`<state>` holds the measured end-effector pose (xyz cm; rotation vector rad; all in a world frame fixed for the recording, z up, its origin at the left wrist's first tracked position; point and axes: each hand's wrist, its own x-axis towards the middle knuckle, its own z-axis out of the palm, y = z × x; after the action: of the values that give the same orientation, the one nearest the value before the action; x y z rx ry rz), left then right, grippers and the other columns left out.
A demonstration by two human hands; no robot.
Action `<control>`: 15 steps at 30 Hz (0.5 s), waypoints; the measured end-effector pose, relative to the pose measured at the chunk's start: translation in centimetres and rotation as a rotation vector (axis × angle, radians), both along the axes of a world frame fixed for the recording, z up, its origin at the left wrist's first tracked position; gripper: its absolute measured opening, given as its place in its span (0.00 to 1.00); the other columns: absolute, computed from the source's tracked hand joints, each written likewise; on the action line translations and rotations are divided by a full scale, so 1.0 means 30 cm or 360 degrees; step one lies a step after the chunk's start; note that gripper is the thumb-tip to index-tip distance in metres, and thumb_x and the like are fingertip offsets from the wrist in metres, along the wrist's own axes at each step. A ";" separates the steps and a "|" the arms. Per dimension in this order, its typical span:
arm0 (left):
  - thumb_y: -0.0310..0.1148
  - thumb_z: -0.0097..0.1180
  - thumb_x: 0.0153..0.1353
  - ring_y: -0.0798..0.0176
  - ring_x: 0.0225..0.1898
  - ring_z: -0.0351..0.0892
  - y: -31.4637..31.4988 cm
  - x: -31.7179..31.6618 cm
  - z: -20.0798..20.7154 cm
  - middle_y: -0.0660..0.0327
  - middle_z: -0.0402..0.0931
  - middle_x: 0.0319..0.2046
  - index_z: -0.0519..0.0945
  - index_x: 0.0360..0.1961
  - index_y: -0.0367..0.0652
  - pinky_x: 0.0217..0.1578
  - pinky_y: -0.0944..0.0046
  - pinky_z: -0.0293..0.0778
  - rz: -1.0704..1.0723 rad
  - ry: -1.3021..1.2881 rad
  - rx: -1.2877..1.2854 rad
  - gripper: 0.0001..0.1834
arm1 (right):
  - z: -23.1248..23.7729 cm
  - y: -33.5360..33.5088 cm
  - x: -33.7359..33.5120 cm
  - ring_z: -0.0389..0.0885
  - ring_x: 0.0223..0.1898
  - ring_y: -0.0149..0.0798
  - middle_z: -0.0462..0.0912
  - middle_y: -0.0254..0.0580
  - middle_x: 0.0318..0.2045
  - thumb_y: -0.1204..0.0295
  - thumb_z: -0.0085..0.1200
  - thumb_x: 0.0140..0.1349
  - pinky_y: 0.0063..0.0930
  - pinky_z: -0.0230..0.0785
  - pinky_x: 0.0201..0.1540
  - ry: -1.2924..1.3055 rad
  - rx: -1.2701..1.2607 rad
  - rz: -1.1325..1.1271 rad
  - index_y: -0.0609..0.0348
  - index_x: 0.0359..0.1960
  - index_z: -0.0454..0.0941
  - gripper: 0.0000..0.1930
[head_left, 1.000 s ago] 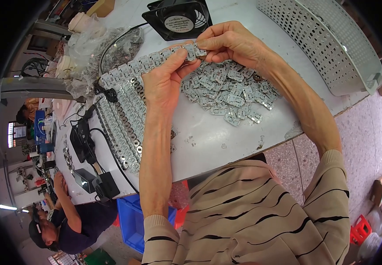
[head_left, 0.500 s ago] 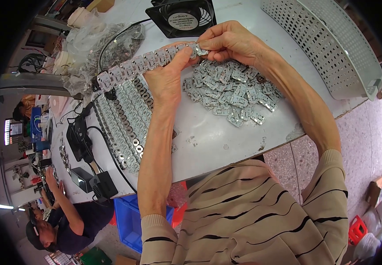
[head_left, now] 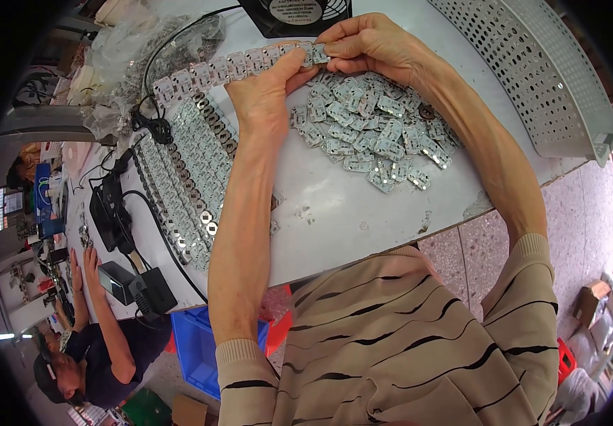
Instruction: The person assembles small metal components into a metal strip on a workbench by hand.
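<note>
A chain of small silvery metal plates [head_left: 200, 77] runs across the upper middle of the table. My left hand [head_left: 264, 99] is closed on it near its right end, thumb on top. At that end my right hand [head_left: 377, 48] pinches a small metal plate [head_left: 320, 54] between thumb and fingertips, touching or almost touching the chain; whether the two are joined I cannot tell. Just below my right hand lies a heap of loose metal plates [head_left: 370, 131]. Left of my left forearm, several finished-looking rows of the same plates [head_left: 186, 167] lie side by side.
A black fan [head_left: 296, 15] stands at the far edge, a grey perforated basket [head_left: 533, 78] at the right. Clear plastic bags [head_left: 125, 64], black cables and a black power adapter [head_left: 108, 213] occupy the left. Below the table is a blue crate [head_left: 200, 358]; a co-worker [head_left: 111, 355] sits lower left.
The view has shifted slightly, so the table's things sit a little higher or further left. My hands keep their hold at the chain's right end.
</note>
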<state>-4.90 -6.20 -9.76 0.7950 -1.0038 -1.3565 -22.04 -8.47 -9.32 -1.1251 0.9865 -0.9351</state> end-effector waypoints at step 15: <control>0.18 0.56 0.47 0.62 0.27 0.78 0.007 -0.016 0.011 0.54 0.76 0.28 0.75 0.30 0.30 0.30 0.64 0.80 0.0087 -0.0035 -0.0072 0.07 | 0.011 0.025 0.015 0.78 0.23 0.25 0.79 0.42 0.29 0.79 0.51 0.53 0.12 0.75 0.29 0.0053 -0.0108 -0.0093 0.69 0.40 0.72 0.12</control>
<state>-5.38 -5.99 -9.42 0.7995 -1.0192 -1.2766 -21.58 -7.73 -8.99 -1.1772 1.0262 -1.0062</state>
